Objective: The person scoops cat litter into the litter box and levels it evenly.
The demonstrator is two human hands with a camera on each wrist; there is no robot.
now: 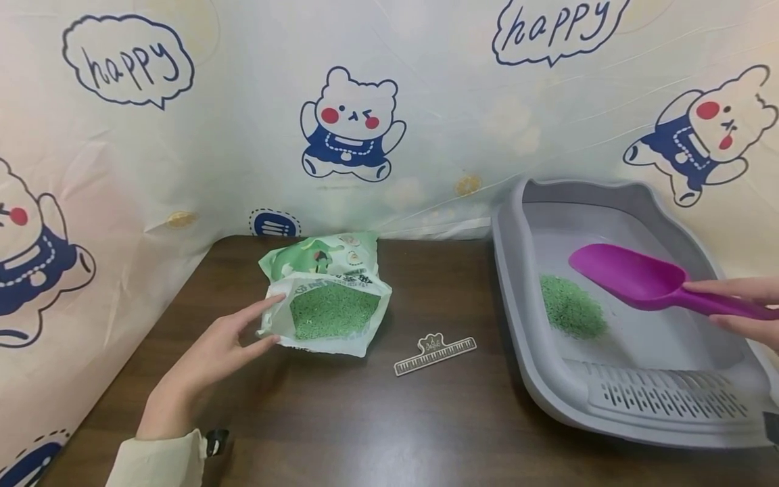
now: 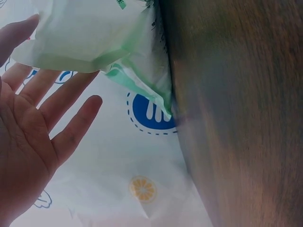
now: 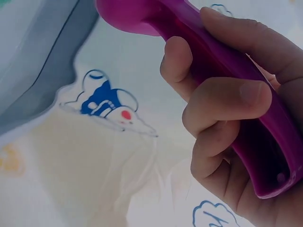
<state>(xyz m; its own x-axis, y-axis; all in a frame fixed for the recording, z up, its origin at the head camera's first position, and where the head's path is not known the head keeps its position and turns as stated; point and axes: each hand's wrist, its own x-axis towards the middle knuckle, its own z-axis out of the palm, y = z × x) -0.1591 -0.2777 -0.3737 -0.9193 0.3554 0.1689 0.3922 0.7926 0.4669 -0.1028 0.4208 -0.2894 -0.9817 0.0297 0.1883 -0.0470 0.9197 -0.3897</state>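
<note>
My left hand (image 1: 209, 358) touches the left edge of an open green-and-white bag (image 1: 304, 260), fingers nearly straight. Green pellets (image 1: 335, 311) that look like cat litter fill the bag's mouth. In the left wrist view, the extended fingers of the hand (image 2: 28, 123) lie along the bag's side (image 2: 71, 47). My right hand (image 1: 751, 304) grips the handle of a purple scoop (image 1: 629, 274), its fingers curled round the handle (image 3: 227, 61) in the right wrist view. The scoop hangs over a grey litter box (image 1: 508, 284), with no pellets visible in its bowl. A small green litter pile (image 1: 569, 308) lies inside the box.
A flat clip (image 1: 435, 353) with a piano-key pattern lies on the dark wooden table (image 1: 365, 419) between bag and box. The box has a slotted front ledge (image 1: 669, 399) and high back walls. Behind the table hangs a printed cloth (image 1: 444, 122) with cartoon bears.
</note>
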